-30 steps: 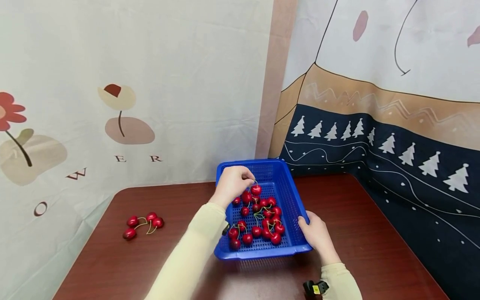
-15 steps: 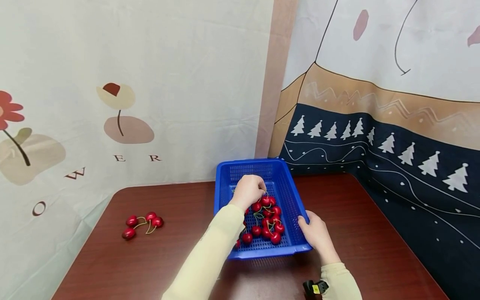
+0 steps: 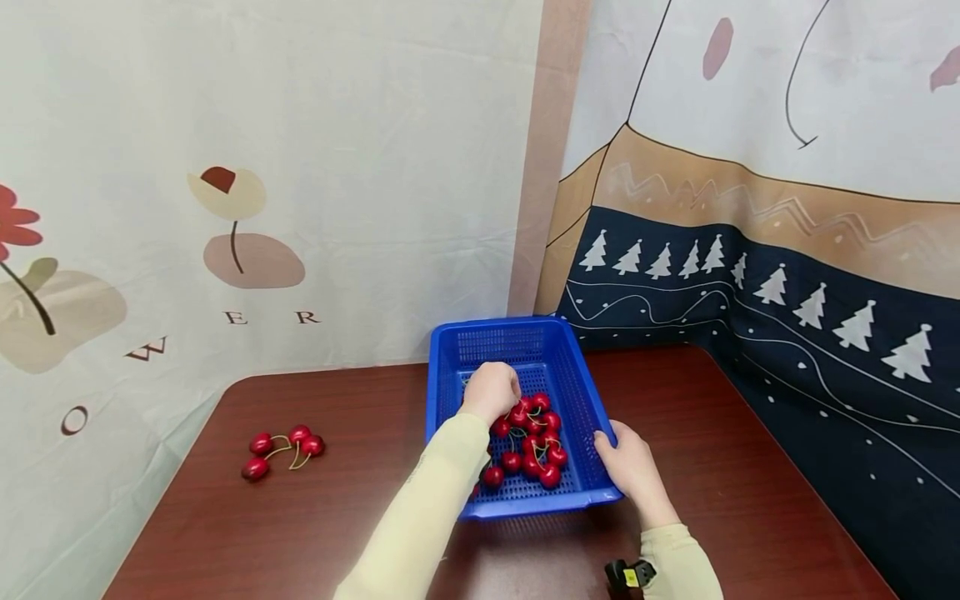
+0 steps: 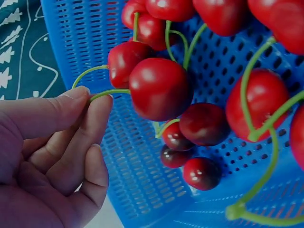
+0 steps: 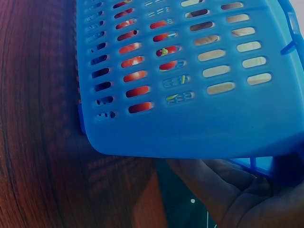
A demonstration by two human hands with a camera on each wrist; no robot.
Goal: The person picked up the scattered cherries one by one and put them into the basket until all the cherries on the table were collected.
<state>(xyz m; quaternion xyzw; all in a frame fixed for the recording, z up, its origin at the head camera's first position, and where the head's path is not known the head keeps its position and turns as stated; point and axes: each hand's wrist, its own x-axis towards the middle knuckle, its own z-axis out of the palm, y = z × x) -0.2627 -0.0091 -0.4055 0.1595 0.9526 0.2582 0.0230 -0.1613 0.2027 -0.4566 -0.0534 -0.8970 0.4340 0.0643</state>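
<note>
Inside the blue plastic basket (image 3: 532, 505) my left hand (image 3: 491, 392) pinches a thin green stem between thumb and forefinger. In the left wrist view that stem leads to a red cherry (image 4: 161, 89), which lies among other cherries. A second stem (image 4: 88, 76) passes behind the thumb (image 4: 52, 111). My right hand (image 3: 632, 468) grips the basket's right rim near the front corner. From the right wrist view, the fingers (image 5: 209, 185) lie beside the basket's slotted wall (image 5: 190, 135). In the head view, my left hand and sleeve hide some cherries.
Several cherries (image 3: 312, 446) with joined stems lie on the brown table (image 3: 360, 500), left of the basket. More cherries (image 3: 550, 477) fill the basket's middle and front. Printed cloths (image 3: 375, 167) hang behind the table and at its right.
My left hand has moved right and a little toward the basket's front, from a cherry lifted by its stem down to the cluster. The right hand keeps its grip on the basket.
</note>
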